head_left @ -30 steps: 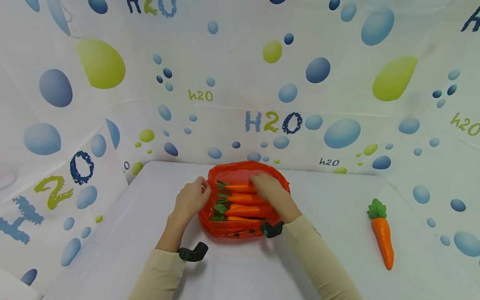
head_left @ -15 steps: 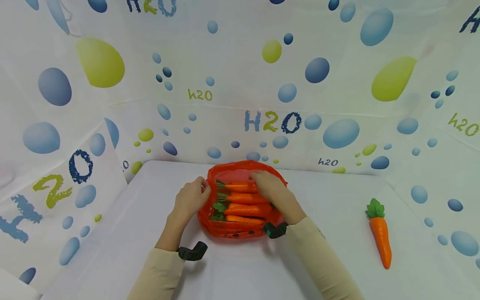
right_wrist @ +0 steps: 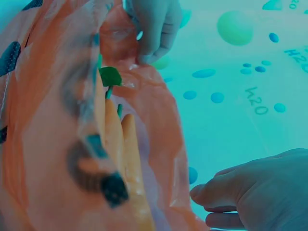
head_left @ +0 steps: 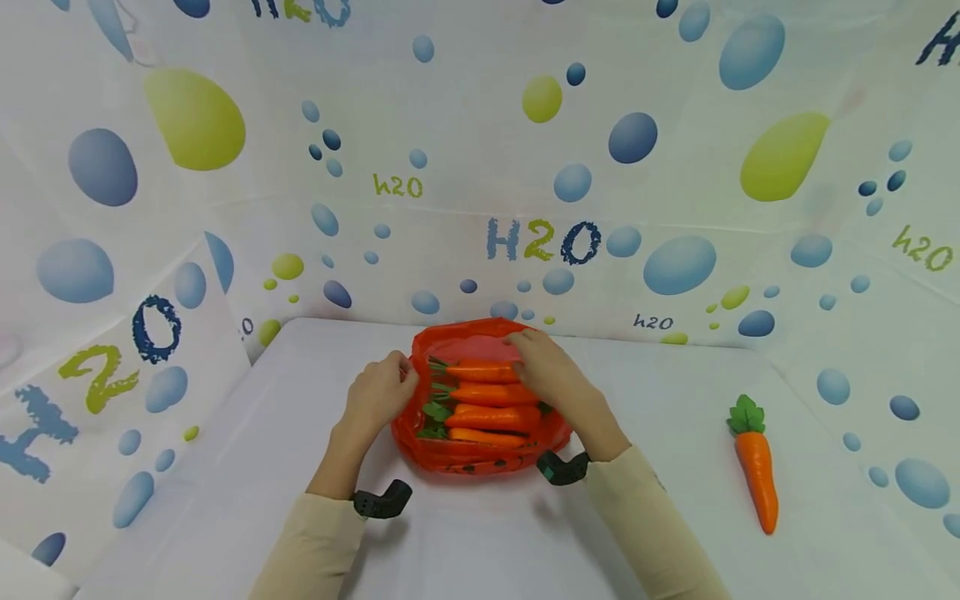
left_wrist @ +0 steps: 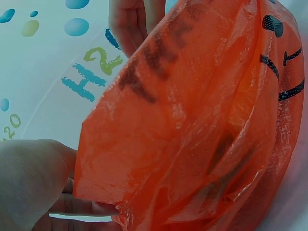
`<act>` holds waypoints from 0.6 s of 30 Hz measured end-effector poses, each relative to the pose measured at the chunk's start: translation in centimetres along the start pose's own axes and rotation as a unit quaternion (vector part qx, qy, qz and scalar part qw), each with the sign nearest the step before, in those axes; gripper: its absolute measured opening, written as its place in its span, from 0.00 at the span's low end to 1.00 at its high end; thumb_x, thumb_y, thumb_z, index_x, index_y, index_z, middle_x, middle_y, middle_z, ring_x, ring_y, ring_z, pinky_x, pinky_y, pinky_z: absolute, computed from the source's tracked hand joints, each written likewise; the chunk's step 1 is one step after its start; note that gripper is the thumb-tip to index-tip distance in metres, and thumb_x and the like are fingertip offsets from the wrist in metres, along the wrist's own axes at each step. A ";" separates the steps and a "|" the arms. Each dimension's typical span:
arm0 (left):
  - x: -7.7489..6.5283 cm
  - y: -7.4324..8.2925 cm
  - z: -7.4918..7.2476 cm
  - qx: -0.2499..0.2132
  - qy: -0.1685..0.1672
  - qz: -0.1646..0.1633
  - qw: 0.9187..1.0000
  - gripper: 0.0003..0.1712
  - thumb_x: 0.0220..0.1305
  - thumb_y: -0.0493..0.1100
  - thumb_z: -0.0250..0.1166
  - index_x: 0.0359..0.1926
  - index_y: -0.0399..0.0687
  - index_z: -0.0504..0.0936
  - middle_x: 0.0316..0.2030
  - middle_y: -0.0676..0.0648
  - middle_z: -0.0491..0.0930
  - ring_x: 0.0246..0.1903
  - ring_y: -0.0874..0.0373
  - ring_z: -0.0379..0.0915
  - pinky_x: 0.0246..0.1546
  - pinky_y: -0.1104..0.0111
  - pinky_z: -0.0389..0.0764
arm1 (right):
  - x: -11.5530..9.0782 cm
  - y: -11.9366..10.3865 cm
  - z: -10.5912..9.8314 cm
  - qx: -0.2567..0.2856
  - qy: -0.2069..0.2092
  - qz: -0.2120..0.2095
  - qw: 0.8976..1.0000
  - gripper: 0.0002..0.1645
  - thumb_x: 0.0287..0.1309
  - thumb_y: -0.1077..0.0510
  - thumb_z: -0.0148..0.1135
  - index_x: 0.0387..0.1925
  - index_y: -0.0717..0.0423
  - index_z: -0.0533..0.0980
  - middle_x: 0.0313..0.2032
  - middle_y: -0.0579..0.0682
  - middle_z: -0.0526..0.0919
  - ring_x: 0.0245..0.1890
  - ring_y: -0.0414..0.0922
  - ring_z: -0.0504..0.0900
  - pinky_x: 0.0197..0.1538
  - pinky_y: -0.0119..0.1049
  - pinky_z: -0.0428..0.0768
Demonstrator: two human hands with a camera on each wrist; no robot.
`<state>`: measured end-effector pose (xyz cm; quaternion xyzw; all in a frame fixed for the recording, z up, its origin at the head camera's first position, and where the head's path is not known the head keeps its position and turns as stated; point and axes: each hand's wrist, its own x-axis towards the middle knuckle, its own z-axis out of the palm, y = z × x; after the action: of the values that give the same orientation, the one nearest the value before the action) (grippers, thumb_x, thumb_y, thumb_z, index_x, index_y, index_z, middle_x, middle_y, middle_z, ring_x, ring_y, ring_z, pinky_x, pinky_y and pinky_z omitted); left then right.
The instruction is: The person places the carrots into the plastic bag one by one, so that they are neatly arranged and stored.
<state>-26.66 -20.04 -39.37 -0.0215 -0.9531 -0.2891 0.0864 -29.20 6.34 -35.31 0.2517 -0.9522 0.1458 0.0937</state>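
Note:
A red plastic bag [head_left: 480, 457] with dark markings lies on the white table with its mouth open upward. Inside, several orange carrots [head_left: 495, 393] lie side by side, green tops to the left. My left hand [head_left: 378, 392] pinches the bag's left rim, and the left wrist view has the film between thumb and fingers [left_wrist: 96, 208]. Over the bag's right side is my right hand [head_left: 555, 375], its fingertips above the back right part of the mouth. In the right wrist view its thumb tip [right_wrist: 198, 191] sits right at the rim, fingers loosely bent.
A single carrot [head_left: 757, 475] with a leafy green top lies apart on the table [head_left: 660, 467], to the right. Behind and beside the table hangs a white sheet [head_left: 465, 100] printed with blue and green drops and H2O lettering.
My right hand has drawn back slightly to the right and away, uncovering more of the carrots. The left hand keeps its hold on the rim. The whole view has shifted slightly.

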 end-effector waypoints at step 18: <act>0.0 0.1 0.1 -0.001 0.000 -0.003 1.000 0.16 0.69 0.47 0.52 0.47 0.40 0.75 0.22 0.46 0.74 0.21 0.55 0.69 0.19 0.70 0.70 | -3.4 1.2 -1.9 0.035 0.097 0.019 0.994 0.24 0.66 0.57 0.62 0.62 0.60 0.73 0.59 0.58 0.78 0.60 0.56 0.74 0.62 0.52 0.78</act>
<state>-26.68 -19.92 -39.44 -0.0188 -0.9530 -0.2900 0.0857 -26.72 9.48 -34.63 0.2209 -0.9376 0.2042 0.1741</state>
